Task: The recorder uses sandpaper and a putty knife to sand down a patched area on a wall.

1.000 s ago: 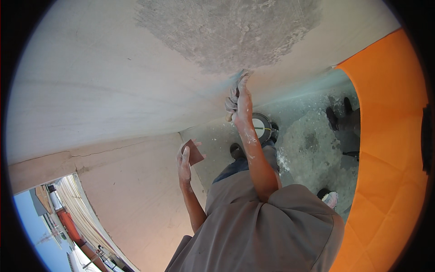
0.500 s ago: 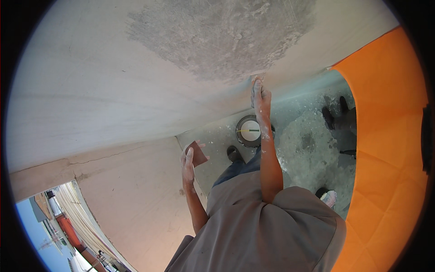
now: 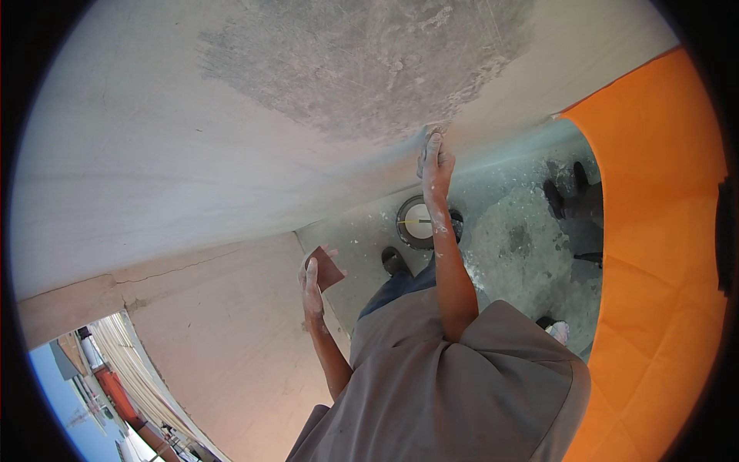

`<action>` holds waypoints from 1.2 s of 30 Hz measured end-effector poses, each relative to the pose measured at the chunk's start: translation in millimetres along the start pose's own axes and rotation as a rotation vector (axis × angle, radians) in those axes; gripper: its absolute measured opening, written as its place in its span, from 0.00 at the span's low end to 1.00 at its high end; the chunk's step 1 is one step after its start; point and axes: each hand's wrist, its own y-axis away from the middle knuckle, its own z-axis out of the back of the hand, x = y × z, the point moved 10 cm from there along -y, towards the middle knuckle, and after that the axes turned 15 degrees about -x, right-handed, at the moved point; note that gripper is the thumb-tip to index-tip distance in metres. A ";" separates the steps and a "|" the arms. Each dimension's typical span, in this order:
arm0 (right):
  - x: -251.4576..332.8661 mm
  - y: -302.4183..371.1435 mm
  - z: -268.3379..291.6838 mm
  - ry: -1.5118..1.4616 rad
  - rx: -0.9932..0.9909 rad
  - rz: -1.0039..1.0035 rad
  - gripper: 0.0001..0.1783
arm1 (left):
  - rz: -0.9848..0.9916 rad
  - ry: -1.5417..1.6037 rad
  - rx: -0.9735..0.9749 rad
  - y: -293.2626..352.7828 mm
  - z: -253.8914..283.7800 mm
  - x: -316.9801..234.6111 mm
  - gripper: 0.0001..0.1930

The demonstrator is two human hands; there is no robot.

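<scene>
My left hand (image 3: 312, 291), dusted with white powder, grips a reddish-brown rectangular sheet that looks like sandpaper (image 3: 326, 269). It is held away from the wall, thumb on the near face and fingertips showing past the far edge. My right hand (image 3: 436, 160), also powdery, is closed and raised against the pale wall (image 3: 154, 162). Its fingers meet the lower edge of a rough grey patch (image 3: 369, 69) on that wall. Whatever is pinched at those fingertips is mostly hidden and too small to name.
Below my right forearm, a round black container (image 3: 402, 231) with a whitish middle stands on the splattered floor (image 3: 508, 254). Another person's dark-shod feet (image 3: 556, 200) are at the right, beside a large orange sheet (image 3: 662, 231). A window opening (image 3: 127, 369) lies lower left.
My right hand has shifted slightly left and down along the wall's patch edge. My left hand, with the sandpaper, has moved a little to the left, and the view has shifted slightly.
</scene>
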 end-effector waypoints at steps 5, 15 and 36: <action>16.9 -14.9 22.1 0.428 0.076 0.346 0.26 | 0.022 -0.069 0.007 -3.3 -7.5 7.0 0.36; 62.7 -0.5 24.3 0.824 -0.022 0.521 0.26 | -0.015 -0.060 0.055 -12.5 -41.0 -22.8 0.32; -0.4 -7.0 35.0 0.607 -0.022 0.111 0.37 | -0.018 0.055 0.003 39.9 -6.2 2.3 0.33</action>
